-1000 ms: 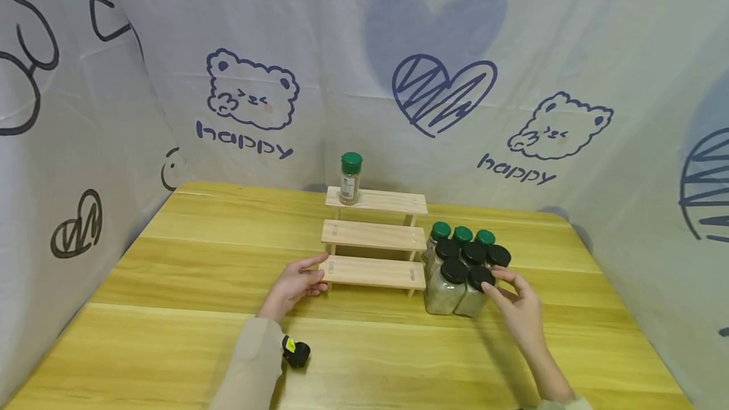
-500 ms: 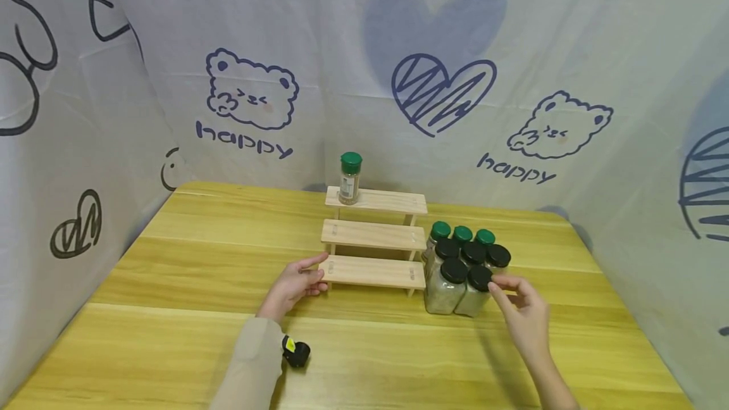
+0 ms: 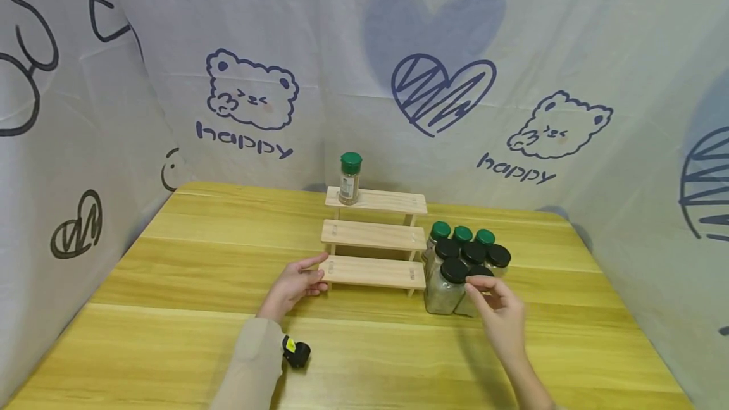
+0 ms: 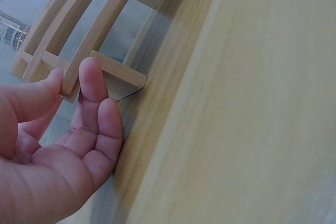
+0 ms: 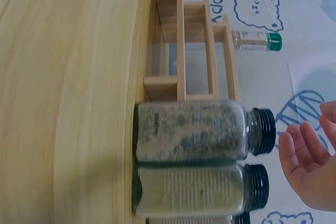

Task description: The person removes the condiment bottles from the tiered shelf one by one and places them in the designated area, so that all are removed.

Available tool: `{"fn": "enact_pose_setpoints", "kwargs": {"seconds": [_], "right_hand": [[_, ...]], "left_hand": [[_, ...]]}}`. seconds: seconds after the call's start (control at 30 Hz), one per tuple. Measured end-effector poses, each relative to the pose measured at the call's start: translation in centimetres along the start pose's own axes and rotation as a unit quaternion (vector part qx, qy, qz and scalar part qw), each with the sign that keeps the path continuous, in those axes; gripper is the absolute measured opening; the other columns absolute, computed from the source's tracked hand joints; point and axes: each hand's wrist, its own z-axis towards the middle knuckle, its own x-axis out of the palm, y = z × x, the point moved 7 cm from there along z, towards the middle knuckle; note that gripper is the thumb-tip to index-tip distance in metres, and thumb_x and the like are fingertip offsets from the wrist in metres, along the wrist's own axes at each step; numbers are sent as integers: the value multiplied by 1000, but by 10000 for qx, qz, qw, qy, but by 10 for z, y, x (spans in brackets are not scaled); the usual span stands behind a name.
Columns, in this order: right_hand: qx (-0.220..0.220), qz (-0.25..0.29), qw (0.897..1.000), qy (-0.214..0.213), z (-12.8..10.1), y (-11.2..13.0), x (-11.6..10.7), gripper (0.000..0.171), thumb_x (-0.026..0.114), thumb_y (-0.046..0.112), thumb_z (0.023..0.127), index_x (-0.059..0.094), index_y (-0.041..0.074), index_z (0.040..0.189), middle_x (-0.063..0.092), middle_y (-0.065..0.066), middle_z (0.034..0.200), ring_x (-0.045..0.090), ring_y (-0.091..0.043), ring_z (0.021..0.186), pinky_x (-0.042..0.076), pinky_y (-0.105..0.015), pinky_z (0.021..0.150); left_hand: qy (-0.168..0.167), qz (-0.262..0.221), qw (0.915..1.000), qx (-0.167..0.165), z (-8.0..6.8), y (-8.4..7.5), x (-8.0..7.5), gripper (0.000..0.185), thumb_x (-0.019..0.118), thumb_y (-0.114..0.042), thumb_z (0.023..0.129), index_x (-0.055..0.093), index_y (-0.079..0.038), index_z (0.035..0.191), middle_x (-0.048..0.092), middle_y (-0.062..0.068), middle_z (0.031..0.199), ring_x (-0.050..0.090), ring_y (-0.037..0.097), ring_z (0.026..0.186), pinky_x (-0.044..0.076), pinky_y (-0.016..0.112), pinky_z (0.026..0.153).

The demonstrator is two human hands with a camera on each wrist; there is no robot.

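Note:
A light wooden three-step shelf rack [image 3: 373, 271] stands mid-table. My left hand [image 3: 292, 286] pinches the left end of its lowest step; in the left wrist view the thumb [image 4: 37, 95] and fingers bracket the board end. On the top step, at the left, stands a green-capped spice bottle [image 3: 350, 181]. My right hand [image 3: 502, 315] hovers by the black lids of the front jars, fingers loosely bent and holding nothing. The front left jar [image 5: 191, 132] has speckled contents, its neighbour [image 5: 189, 190] paler ones. From the head, my right fingers partly cover that neighbour's lid.
Behind the front jars stand more black-lidded jars [image 3: 498, 257] and several green-capped bottles [image 3: 440, 231], packed against the rack's right side. A printed cloth [image 3: 353, 81] hangs behind the wooden table [image 3: 171, 334]. A small black camera [image 3: 297, 354] sits on my left wrist.
My right hand first drew back from the front right jar's lid, then moved left across it toward the front left lid. My left hand, the rack and the jars have stayed put.

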Motion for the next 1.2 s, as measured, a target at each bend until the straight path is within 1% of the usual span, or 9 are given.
{"fn": "enact_pose_setpoints", "kwargs": {"seconds": [0.17, 0.3, 0.47, 0.5, 0.53, 0.7, 0.8, 0.97, 1.2], "right_hand": [[185, -35, 9998, 44, 2, 12, 16, 7, 60, -15, 76, 58, -15, 84, 64, -11, 82, 58, -7, 74, 45, -14, 60], [141, 396, 9990, 138, 2, 17, 27, 9, 57, -20, 76, 57, -17, 84, 63, -13, 83, 58, -8, 74, 45, -15, 61], [34, 445, 9984, 342, -17, -58, 25, 16, 62, -6, 80, 63, -2, 95, 63, -12, 90, 60, -16, 80, 47, -20, 64], [20, 615, 9973, 399, -18, -63, 27, 17, 62, -6, 80, 64, 0, 96, 62, -13, 92, 60, -18, 81, 48, -22, 65], [35, 438, 9982, 417, -20, -71, 29, 18, 62, -6, 80, 64, 0, 96, 62, -12, 92, 60, -17, 82, 48, -21, 65], [101, 747, 9961, 453, -4, -18, 55, 11, 61, -8, 80, 63, -4, 90, 62, -10, 88, 58, -10, 78, 46, -18, 63], [190, 660, 9970, 355, 6, 7, 67, 8, 59, -13, 79, 60, -9, 86, 62, -11, 85, 56, -6, 75, 44, -15, 60], [243, 381, 9985, 318, 17, 22, 82, 9, 57, -20, 75, 58, -15, 83, 60, -20, 81, 55, -5, 71, 44, -15, 59], [457, 71, 9984, 317, 30, 33, 101, 7, 60, -16, 76, 57, -16, 82, 60, -19, 79, 56, -6, 72, 44, -17, 58]], "left_hand": [[-5, -2, 10000, -2, 0, 0, 0, 43, 47, -2, 92, 38, -3, 134, 54, 8, 84, 59, 13, 67, 47, 28, 67], [-1, -6, 10000, 6, 1, 1, 0, 44, 47, -2, 92, 39, -3, 134, 55, 7, 83, 59, 13, 67, 47, 29, 67], [-32, 10, 10000, -29, 5, 5, -1, 43, 47, -2, 91, 40, -5, 134, 55, 6, 78, 59, 13, 66, 47, 28, 65], [-32, 29, 10000, -26, 6, 5, -1, 43, 47, -2, 92, 40, -5, 134, 55, 6, 78, 59, 13, 66, 47, 28, 65], [-46, 20, 10000, -38, 6, 5, -1, 43, 47, -2, 92, 40, -5, 134, 55, 6, 78, 59, 13, 66, 46, 28, 65], [-57, 19, 10000, -28, 5, 4, -2, 43, 46, -2, 92, 40, -4, 134, 55, 7, 81, 59, 13, 66, 46, 28, 65], [-63, 7, 10000, -29, 4, 3, -2, 43, 47, -2, 91, 40, -3, 134, 55, 7, 80, 59, 13, 65, 46, 28, 65], [-36, 15, 10000, -18, 3, 3, -1, 43, 47, -2, 92, 39, -3, 134, 55, 5, 76, 59, 12, 65, 46, 27, 65], [-53, 25, 10000, 4, 3, 4, -2, 43, 47, -2, 91, 39, -3, 134, 54, 6, 79, 59, 12, 66, 46, 27, 66]]}}
